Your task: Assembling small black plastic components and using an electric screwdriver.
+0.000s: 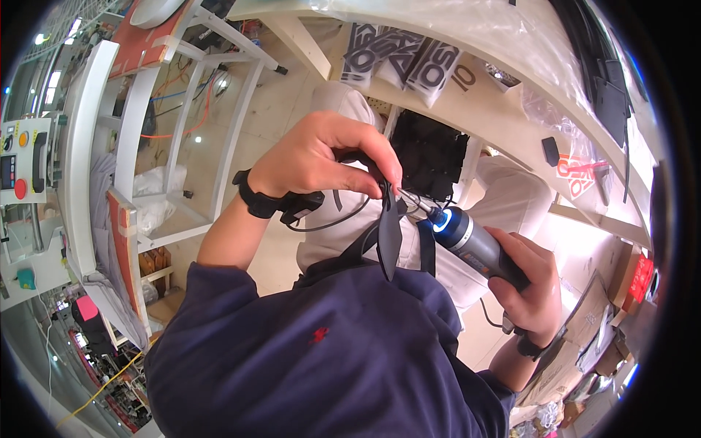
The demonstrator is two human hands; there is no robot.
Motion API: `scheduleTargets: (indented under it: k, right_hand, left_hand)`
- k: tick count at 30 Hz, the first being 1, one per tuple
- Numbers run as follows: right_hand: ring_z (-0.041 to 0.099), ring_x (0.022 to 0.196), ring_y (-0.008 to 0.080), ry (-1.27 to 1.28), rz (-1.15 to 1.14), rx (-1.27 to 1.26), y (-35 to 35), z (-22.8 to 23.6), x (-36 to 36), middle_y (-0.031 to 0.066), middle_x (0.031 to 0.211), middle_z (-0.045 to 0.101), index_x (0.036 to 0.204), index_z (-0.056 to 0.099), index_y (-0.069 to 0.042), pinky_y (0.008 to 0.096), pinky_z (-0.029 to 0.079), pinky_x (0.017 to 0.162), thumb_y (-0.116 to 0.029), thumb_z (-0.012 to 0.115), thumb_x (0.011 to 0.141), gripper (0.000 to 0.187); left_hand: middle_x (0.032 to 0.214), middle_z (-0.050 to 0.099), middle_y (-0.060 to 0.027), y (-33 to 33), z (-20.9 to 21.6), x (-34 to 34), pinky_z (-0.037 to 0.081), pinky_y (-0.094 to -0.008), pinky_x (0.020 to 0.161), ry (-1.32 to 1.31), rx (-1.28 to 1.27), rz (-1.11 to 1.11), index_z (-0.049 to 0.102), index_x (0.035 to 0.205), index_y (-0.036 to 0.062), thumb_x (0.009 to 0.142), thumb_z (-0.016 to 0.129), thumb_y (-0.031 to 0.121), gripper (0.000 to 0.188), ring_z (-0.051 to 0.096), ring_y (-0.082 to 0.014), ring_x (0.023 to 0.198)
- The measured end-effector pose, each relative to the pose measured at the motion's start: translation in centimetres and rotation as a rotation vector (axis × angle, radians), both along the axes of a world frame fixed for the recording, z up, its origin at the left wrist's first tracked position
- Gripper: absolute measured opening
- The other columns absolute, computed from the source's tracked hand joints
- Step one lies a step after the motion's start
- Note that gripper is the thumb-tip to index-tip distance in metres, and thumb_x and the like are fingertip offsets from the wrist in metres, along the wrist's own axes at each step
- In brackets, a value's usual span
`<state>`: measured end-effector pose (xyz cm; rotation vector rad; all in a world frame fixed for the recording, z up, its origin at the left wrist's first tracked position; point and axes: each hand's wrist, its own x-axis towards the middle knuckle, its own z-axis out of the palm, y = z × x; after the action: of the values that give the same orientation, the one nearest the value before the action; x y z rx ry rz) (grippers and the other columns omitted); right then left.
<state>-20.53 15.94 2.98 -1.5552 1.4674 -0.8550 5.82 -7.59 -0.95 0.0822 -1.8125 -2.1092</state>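
Observation:
My left hand [328,157] pinches a flat, dark, tapered piece [390,241] between thumb and fingertips; its far end hangs down over my lap. What exactly this piece is, I cannot make out. In my right hand [529,285] is a grey and black electric screwdriver [475,244] with a lit ring near its nose. Its thin metal bit points up and left, with the tip close to or touching the piece by my left fingertips; contact is hard to see. Beyond the tool, between my knees, is a black crumpled-looking mass [429,155].
A pale workbench [482,109] runs along the far side, with printed plastic bags [431,69], a pink-handled tool [584,166] and clear film on it. White metal frames [234,146] stand at left, near a control box [20,160]. Flattened cardboard [577,343] lies at lower right.

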Motion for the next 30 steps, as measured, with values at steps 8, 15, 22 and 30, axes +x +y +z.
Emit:
scheduleTargets:
  k: [8,15,22,30]
  right_hand:
    - [0.063,0.071,0.0306,0.015,0.031,0.003,0.0,0.1,0.1,0.0181,0.089,0.064,0.127,0.060,0.008,0.0353,0.050,0.067,-0.007,0.068,0.073,0.057]
    - [0.062,0.070,0.0321,0.091,0.054,0.018,0.1,0.4,0.1,0.0177,0.089,0.064,0.126,0.062,0.006,0.0360,0.050,0.065,-0.005,0.070,0.068,0.059]
    - [0.062,0.070,0.0334,0.176,0.073,0.009,0.3,0.9,0.2,0.0178,0.091,0.064,0.124,0.064,0.004,0.0379,0.050,0.064,0.000,0.069,0.063,0.062]
    - [0.063,0.072,0.0346,0.234,0.088,-0.017,0.5,1.0,0.1,0.0180,0.091,0.064,0.121,0.065,0.004,0.0390,0.051,0.064,0.000,0.070,0.060,0.061]
  left_hand:
    - [0.085,0.071,-0.0180,0.1,-0.5,-0.1,0.053,-0.0395,0.073,0.005,0.010,-0.051,0.068,0.091,-0.0029,0.077,0.085,0.000,0.022,0.068,-0.0269,0.079]
    - [0.083,0.070,-0.0172,0.2,-1.7,-0.1,0.052,-0.0373,0.069,0.003,0.155,-0.172,0.069,0.091,-0.0010,0.078,0.085,0.002,0.021,0.069,-0.0270,0.078]
    - [0.083,0.070,-0.0169,1.4,-3.9,-0.3,0.052,-0.0365,0.069,-0.013,0.371,-0.281,0.069,0.090,0.0015,0.078,0.085,0.003,0.020,0.069,-0.0273,0.078]
    - [0.094,0.070,-0.0151,2.4,-5.8,-0.4,0.060,-0.0319,0.068,-0.013,0.504,-0.343,0.068,0.090,0.0011,0.076,0.079,-0.010,0.021,0.072,-0.0250,0.087]
